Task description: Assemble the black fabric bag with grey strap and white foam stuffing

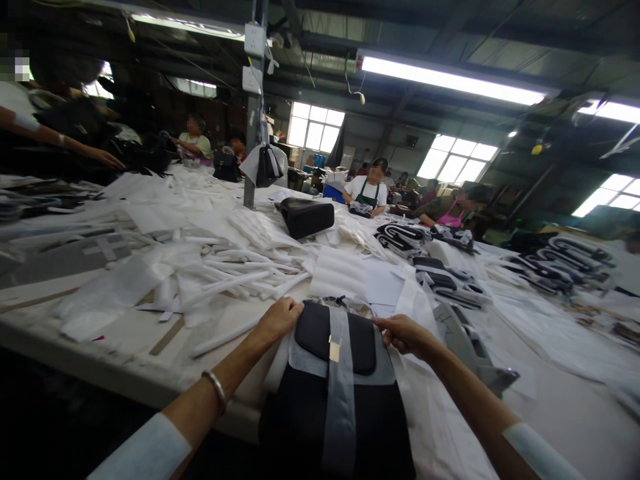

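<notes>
A black handbag [310,400] lies in front of me at the table's near edge, with its flap [313,327] toward the far side. A pale wrapping strip [341,413] runs down its middle, across a gold clasp [335,348]. More pale sheet shows beneath the flap. My left hand [281,319] is closed at the bag's upper left corner, its fingertips partly hidden. At the upper right corner, my right hand [406,335] pinches the bag's edge between thumb and curled fingers. The bag's lower end is in deep shadow.
Right of the bag stands a grey tape dispenser [463,343]. White foam rolls [235,267] and sheets heap up on the left. Another black bag [307,217] lies farther back near a metal post [253,120]. Wrapped black pieces [445,280] sit at right. Several people work around the table.
</notes>
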A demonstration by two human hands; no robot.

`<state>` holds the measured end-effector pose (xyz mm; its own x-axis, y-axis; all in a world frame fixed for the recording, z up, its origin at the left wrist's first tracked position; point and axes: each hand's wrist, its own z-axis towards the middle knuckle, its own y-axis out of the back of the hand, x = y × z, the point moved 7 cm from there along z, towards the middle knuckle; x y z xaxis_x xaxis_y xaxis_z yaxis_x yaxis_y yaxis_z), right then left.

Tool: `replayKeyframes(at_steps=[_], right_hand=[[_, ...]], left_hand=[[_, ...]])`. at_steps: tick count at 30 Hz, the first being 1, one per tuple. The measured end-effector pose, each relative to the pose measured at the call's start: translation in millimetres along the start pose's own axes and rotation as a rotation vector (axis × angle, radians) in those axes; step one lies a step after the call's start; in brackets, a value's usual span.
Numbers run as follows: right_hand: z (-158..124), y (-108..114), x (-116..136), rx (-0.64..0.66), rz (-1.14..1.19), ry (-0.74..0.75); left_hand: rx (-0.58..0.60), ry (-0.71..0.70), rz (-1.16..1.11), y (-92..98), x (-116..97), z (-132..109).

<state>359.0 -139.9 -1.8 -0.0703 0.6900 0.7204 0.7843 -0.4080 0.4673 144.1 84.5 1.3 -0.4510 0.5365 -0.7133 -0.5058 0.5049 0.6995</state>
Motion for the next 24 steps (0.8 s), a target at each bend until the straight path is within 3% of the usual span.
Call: replayKeyframes(at_steps=[6,11,16,24], right_hand=[[4.1,-3.8,1.4,-0.041,0.087,-0.005],[9.7,-1.8,-2.9,-0.097,0.129,0.008],[12.9,0.0,-9.0,-0.148,0.172,0.055],[9.7,1.9,-19.0,-0.151,0.125,0.053]], left_hand=[[0.0,-0.014,0.115,-5.1,-5.3,6.2],[-0.086,-0.02,0.249,-4.6,-18.0,-4.3],[-0.165,-0.091,0.427,-3.0,-33.9,-18.9],[-0.278,-0.245,0.555,-2.1,-40.9,-27.3]])
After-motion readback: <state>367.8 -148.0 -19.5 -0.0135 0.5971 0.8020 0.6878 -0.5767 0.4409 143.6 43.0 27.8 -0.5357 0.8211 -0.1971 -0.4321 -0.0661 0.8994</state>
